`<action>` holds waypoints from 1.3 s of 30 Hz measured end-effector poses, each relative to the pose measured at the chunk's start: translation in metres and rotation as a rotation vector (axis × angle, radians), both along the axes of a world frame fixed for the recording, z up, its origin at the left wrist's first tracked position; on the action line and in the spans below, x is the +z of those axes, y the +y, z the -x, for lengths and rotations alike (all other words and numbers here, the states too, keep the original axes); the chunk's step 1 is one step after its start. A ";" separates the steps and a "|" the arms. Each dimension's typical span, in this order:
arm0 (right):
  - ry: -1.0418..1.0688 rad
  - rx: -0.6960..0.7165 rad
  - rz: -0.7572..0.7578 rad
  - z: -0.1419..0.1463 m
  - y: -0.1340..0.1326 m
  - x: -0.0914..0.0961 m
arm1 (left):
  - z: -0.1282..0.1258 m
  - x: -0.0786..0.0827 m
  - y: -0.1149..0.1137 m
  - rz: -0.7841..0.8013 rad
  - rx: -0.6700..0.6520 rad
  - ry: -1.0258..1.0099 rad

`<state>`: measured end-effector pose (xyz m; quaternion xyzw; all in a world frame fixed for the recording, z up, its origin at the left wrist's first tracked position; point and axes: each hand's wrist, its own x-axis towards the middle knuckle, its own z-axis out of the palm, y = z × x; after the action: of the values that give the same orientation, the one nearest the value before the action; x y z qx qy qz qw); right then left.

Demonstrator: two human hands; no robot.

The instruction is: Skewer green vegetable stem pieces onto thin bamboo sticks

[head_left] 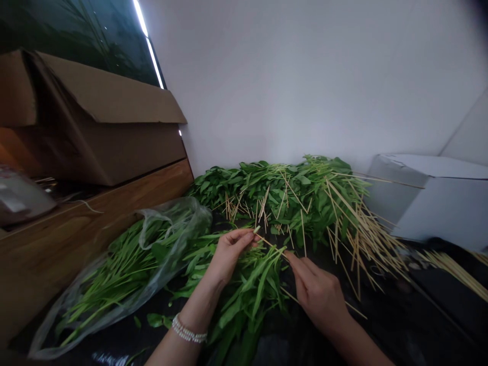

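My left hand [229, 251] pinches the cut end of a green leafy stalk [256, 230] above a loose bunch of long-leaved greens [247, 290]. My right hand [318, 292] is closed in a pinch on a thin bamboo skewer [272, 245], whose tip points at the stalk in my left hand. A second skewer lies under my right hand. A pearl bracelet [187, 331] circles my left wrist. Both hands hover over the dark work surface [381, 325].
A pile of skewered greens [290, 195] lies by the white wall, skewers [366, 239] fanning right. A clear plastic bag of greens [125, 269] lies left, beside a wooden ledge [76, 229] bearing a cardboard box [95, 127]. A white box [430, 198] stands right.
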<state>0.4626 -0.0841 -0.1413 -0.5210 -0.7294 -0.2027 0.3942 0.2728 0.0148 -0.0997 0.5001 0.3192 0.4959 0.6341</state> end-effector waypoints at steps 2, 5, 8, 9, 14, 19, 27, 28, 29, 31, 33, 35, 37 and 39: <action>-0.007 -0.001 0.001 0.000 0.000 0.000 | 0.001 0.000 0.001 -0.006 0.000 0.013; -0.016 -0.008 -0.006 0.000 0.000 -0.001 | 0.001 0.000 0.001 -0.016 -0.001 0.040; -0.024 -0.009 -0.002 0.000 -0.001 -0.002 | 0.001 0.001 0.001 -0.015 -0.021 0.065; -0.027 -0.008 0.002 0.000 -0.001 -0.002 | 0.001 0.001 0.001 -0.015 -0.026 0.072; -0.033 -0.013 -0.004 0.002 -0.002 -0.002 | 0.000 0.001 0.001 -0.002 -0.028 0.097; -0.031 -0.014 -0.012 0.005 -0.002 -0.003 | -0.001 -0.001 0.001 0.008 -0.037 0.108; -0.018 0.020 0.007 0.006 -0.001 -0.005 | -0.001 -0.001 -0.001 0.011 -0.055 0.136; -0.013 0.024 0.015 0.007 -0.001 -0.005 | -0.002 0.000 -0.002 -0.007 -0.079 0.161; -0.007 0.029 0.021 0.008 -0.001 -0.005 | -0.004 0.000 -0.005 -0.030 -0.110 0.189; 0.005 0.034 0.023 0.011 -0.001 -0.005 | -0.007 0.001 -0.009 -0.073 -0.170 0.232; 0.007 0.031 0.011 0.012 -0.001 -0.004 | -0.009 0.001 -0.012 -0.097 -0.186 0.239; -0.009 0.016 -0.010 0.011 0.000 -0.003 | -0.008 0.001 -0.012 -0.123 -0.154 0.241; -0.025 -0.024 -0.034 0.006 0.000 -0.002 | -0.005 0.001 -0.008 -0.166 -0.084 0.254; -0.010 -0.075 -0.056 -0.001 0.001 0.000 | 0.001 0.001 -0.001 -0.206 0.027 0.270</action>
<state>0.4638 -0.0833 -0.1413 -0.5357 -0.7054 -0.2404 0.3971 0.2719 0.0141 -0.0987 0.6202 0.3554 0.4630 0.5241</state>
